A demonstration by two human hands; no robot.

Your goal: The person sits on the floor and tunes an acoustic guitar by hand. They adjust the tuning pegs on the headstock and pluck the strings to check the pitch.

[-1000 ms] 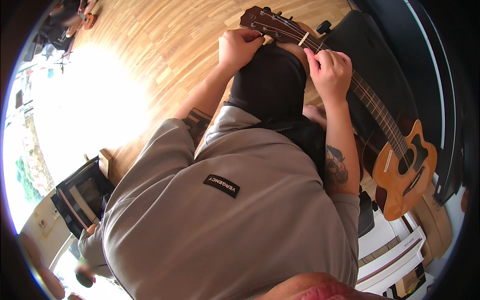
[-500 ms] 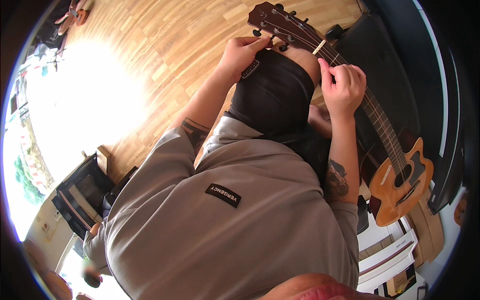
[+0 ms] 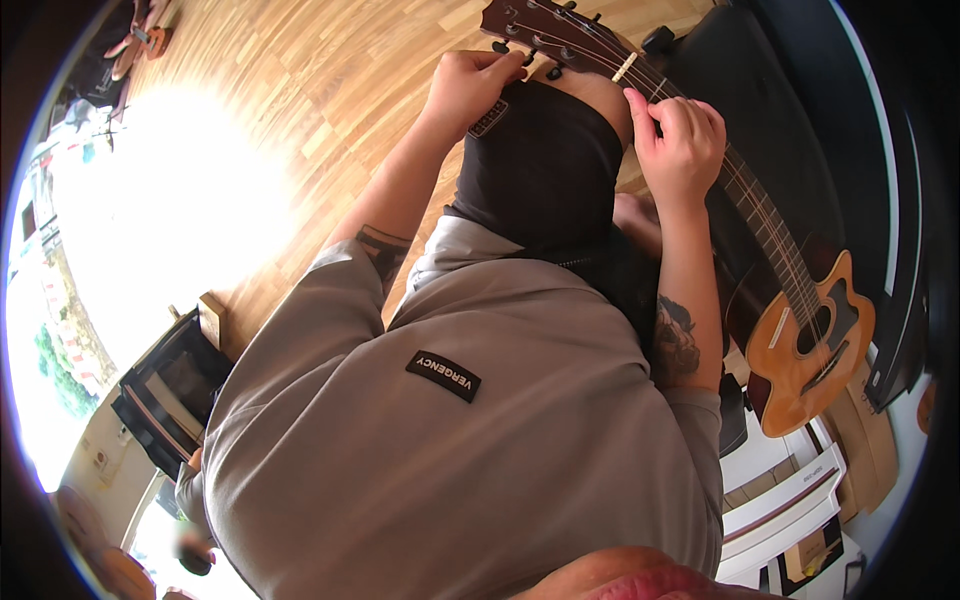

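An acoustic guitar slants across the right side, its light wood body [image 3: 800, 385] low and its dark headstock [image 3: 535, 28] high, near my raised knee. With thumb and fingers pinched together, my left hand [image 3: 468, 88] grips a black tuning peg at the headstock's near edge. My right hand [image 3: 685, 140] is closed over the upper neck, just below the pale nut [image 3: 625, 66]. Its thumb points toward the nut; the curled fingers conceal whatever is in them. Strings run along the fretboard [image 3: 765, 215] down to the body.
A black padded bench [image 3: 800, 130] lies behind the guitar neck. White keyboard-like furniture [image 3: 780, 510] stands at lower right. Bright light washes over the wooden floor [image 3: 370, 110]. At lower left are a black bag-like object [image 3: 165, 400] and another person's sleeve [image 3: 190, 495].
The headstock and both my hands sit slightly higher and further left in view, while the guitar body has shifted up and right. Both hands keep the same grips.
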